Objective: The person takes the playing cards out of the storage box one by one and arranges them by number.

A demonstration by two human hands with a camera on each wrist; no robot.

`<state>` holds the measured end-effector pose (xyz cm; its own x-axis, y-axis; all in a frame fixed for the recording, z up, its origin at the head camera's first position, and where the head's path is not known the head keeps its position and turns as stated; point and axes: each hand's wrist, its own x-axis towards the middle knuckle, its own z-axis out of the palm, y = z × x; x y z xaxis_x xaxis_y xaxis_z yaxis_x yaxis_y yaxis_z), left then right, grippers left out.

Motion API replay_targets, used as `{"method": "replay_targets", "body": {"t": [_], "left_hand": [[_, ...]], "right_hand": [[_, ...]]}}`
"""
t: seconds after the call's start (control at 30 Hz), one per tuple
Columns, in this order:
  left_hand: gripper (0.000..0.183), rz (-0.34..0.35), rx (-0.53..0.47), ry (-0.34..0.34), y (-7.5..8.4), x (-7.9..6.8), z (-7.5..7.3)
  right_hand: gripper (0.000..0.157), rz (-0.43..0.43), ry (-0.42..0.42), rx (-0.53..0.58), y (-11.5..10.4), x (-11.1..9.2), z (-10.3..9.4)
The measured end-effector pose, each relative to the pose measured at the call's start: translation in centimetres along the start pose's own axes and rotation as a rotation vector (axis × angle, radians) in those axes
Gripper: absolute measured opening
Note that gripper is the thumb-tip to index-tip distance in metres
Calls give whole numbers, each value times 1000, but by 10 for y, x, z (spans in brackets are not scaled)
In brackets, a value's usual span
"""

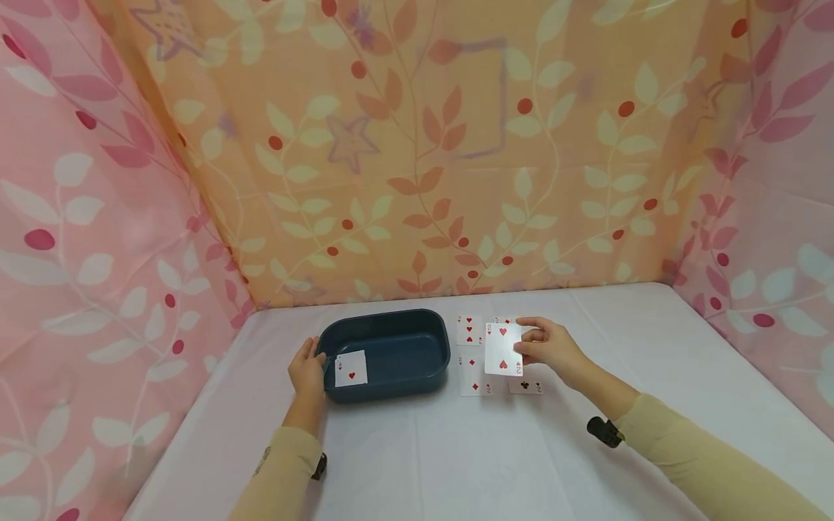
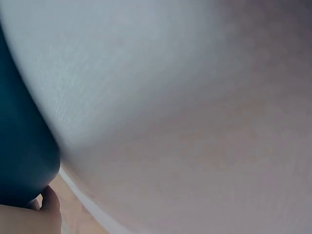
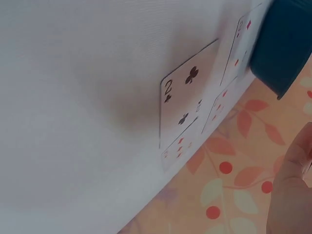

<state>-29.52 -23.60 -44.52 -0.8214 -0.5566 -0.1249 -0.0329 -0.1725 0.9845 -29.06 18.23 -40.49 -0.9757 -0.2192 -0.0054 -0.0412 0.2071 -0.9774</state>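
Note:
My right hand (image 1: 550,349) pinches a two of hearts playing card (image 1: 504,349) by its right edge, face toward me, above other cards on the table. Below and beside it lie a two of diamonds (image 1: 474,378), a two of clubs (image 3: 184,100) and a three of hearts (image 1: 469,330). A further red-diamond card (image 3: 179,147) is mostly covered in the head view. At the left, my left hand (image 1: 306,367) grips the end of a dark blue rectangular bin (image 1: 384,391). Inside the bin, by that end, sits an ace of hearts (image 1: 352,365).
A white cloth covers the table (image 1: 417,463). Flowered fabric (image 1: 417,159) stands along the back edge, with pink patterned fabric (image 1: 98,253) on both sides. The laid cards are close to the bin's right end.

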Motion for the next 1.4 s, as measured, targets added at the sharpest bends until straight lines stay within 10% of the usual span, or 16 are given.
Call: {"method": "replay_targets", "body": {"t": [1.4], "left_hand": [[56,22,-9,-19,3,-3,0]], "right_hand": [[59,169,85,-159,47,-27,-78]]}}
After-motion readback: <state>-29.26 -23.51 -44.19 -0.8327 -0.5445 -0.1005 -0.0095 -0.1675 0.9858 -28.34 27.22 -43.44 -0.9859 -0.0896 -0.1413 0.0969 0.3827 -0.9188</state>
